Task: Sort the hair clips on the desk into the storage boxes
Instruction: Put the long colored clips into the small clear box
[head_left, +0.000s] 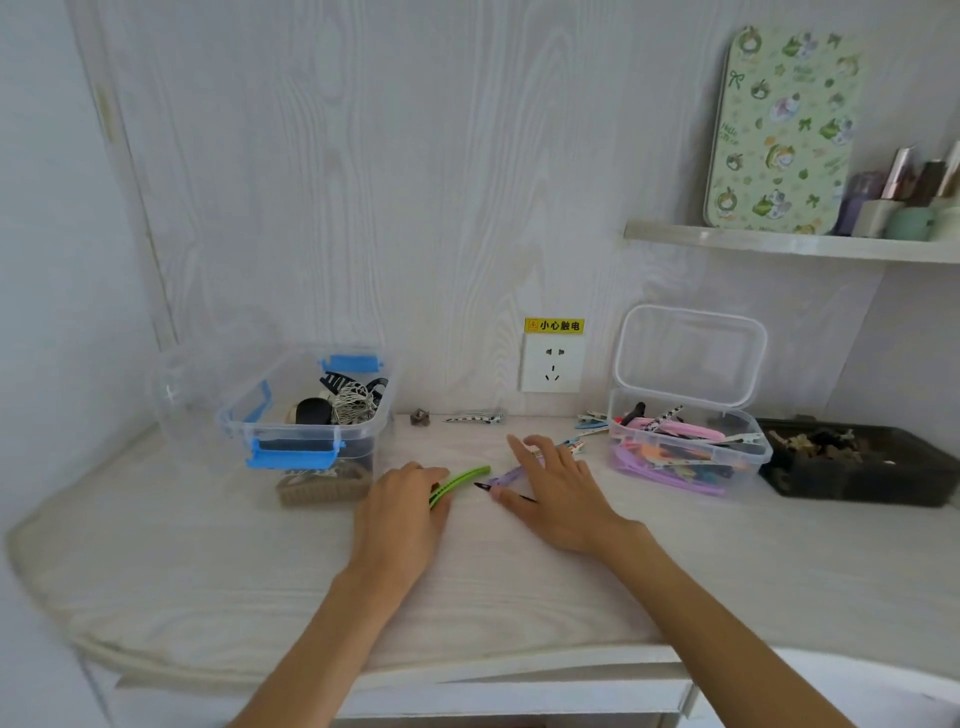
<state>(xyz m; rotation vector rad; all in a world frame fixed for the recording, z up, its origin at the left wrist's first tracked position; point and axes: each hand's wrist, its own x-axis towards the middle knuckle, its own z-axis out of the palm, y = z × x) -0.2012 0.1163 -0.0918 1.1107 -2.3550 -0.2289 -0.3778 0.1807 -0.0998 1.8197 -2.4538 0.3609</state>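
Green clip (460, 484) | tip up-right | left hand (402, 512) holds | right hand (558, 491) flat on purple clip (511, 475)

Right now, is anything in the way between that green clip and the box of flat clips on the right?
Yes: the right hand and the purple clip under it lie on the desk between the green clip and the open-lidded box.

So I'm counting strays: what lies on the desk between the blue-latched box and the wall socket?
In the head view, a small dark clip and a black-and-white striped clip lie between the blue-latched box and the socket.
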